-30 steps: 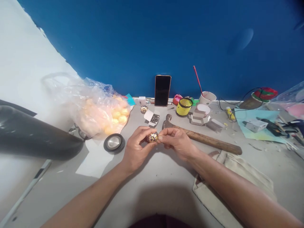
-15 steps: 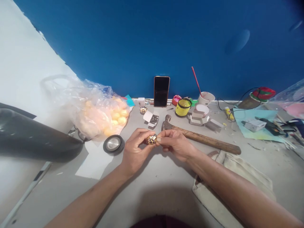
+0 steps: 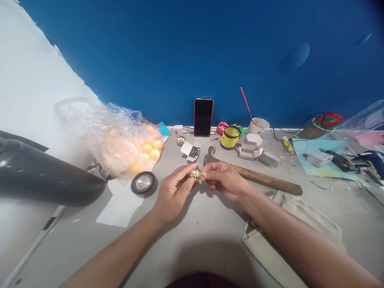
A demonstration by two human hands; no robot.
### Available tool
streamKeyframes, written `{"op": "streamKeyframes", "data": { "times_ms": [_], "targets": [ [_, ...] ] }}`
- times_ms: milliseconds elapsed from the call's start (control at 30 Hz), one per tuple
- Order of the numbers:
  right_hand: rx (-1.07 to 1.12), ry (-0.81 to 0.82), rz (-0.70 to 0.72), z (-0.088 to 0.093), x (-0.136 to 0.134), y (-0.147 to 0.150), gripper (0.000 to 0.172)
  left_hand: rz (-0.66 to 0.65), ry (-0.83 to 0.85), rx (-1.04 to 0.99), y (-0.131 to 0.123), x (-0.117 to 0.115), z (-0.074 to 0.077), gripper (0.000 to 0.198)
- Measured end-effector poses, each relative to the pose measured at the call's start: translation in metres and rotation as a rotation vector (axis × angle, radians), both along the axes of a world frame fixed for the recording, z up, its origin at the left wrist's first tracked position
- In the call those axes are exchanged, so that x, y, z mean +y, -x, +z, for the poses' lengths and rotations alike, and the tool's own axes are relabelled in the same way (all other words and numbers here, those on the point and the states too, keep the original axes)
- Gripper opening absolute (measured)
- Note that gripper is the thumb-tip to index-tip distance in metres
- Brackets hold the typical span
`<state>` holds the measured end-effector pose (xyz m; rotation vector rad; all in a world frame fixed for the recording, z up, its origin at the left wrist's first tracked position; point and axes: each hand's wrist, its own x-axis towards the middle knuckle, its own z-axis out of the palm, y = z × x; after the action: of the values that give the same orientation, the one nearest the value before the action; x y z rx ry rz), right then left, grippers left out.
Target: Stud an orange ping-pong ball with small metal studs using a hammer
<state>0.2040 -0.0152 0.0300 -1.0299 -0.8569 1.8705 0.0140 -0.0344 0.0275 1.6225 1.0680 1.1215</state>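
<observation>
Between the thumb and fingers of my left hand (image 3: 175,192) sits a small yellow ball studded with shiny metal tacks (image 3: 195,174). My right hand (image 3: 223,179) is closed in a pinch against the ball's right side; whatever lies between those fingertips is too small to make out. Just beyond the hands stands an open white box of tacks (image 3: 194,152). A similar studded ball (image 3: 181,140) rests farther back. The hammer (image 3: 255,175) lies behind and to the right of my right hand, its head near the box.
A plastic bag of yellow-orange balls (image 3: 150,150) and a round black lid (image 3: 144,183) are at left. A phone (image 3: 203,117) leans on the blue wall. Yellow tape roll (image 3: 230,137), paper cup (image 3: 258,125) and small cartons (image 3: 250,151) stand behind. Beige cloth (image 3: 309,220) lies right.
The ball has turned in my left hand and shifted slightly right, showing a shinier side. My right fingertips stay at its right side. The view has tilted slightly.
</observation>
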Motion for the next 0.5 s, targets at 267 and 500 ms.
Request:
{"op": "streamKeyframes", "data": {
  "times_ms": [267, 500],
  "targets": [
    [0.028, 0.056, 0.055, -0.0017, 0.0028, -0.0064, 0.028, -0.029, 0.081, -0.049, -0.0017, 0.0029, 0.0008, 0.032],
    [0.023, 0.084, 0.037, -0.0063, 0.0044, -0.0052, 0.029, -0.032, 0.173, -0.061, -0.0018, 0.0053, 0.0012, 0.034]
  ]
}}
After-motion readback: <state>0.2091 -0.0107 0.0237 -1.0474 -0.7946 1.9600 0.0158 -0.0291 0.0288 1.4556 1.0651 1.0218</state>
